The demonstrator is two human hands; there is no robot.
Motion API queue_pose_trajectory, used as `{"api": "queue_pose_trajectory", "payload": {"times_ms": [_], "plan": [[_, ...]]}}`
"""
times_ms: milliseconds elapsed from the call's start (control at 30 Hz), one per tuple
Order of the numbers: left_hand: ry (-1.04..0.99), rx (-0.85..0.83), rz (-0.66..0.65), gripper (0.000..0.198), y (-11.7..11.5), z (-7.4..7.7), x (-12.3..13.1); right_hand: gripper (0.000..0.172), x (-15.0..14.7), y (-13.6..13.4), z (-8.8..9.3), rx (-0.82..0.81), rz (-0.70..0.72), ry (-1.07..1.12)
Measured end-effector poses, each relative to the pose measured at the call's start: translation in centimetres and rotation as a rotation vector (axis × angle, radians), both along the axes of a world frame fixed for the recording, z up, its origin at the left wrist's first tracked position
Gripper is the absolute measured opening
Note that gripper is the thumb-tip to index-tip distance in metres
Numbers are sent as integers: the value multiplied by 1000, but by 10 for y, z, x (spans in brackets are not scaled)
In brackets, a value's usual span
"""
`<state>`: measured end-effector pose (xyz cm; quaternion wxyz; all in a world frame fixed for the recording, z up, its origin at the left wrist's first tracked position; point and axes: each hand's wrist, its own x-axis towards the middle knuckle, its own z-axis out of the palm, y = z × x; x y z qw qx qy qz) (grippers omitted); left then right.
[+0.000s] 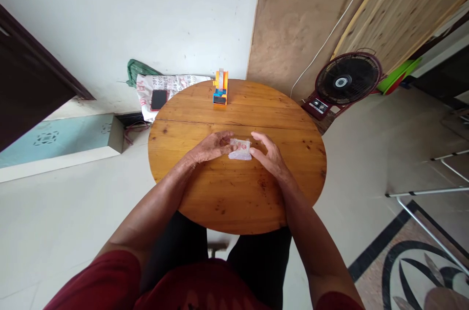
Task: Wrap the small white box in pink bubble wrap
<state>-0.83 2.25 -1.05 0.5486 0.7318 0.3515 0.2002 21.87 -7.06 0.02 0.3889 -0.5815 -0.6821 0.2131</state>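
Head view, packet between the hands: the small packet lies at the centre of the frame, above the middle of the worktop, with a hand close on each side.
Direction from each hand: rightward from the left hand, leftward from the right hand.
Packet's long axis: left to right across the frame, only a little longer than its other side, so one short end faces each hand.
Nearer hand: the left, its thumb overlapping the packet's left end; the right thumb tip comes just to the right end.
Left hand: fingers curled in, thumb reaching over the packet; at this size I cannot tell whether it pinches the packet or merely steadies it.
Right hand: thumb and fingers well parted, a clear gap between them, nothing gripped.
Packet's look: whitish, see-through film with red print in the middle, and a pale lavender strip along the lower edge.
Tape dispenser: the orange and blue tape dispenser stands at the far edge of the worktop, top centre of the frame, well apart from both hands.
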Motion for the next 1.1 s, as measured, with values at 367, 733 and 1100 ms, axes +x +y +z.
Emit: {"api": "queue_pose_trajectory", "payload": {"times_ms": [367,733,1100], "plan": [[-15,-2,-25,76,-1,-1,1,75,-7,3,-6,-115,60,-31],[34,-9,-72,69,-5,10,0,74,-6,1,-8,-153,68,-39],[-29,9,21,76,-2,7,-1,60,-3,-1,-3,-10,105,-33]]}}
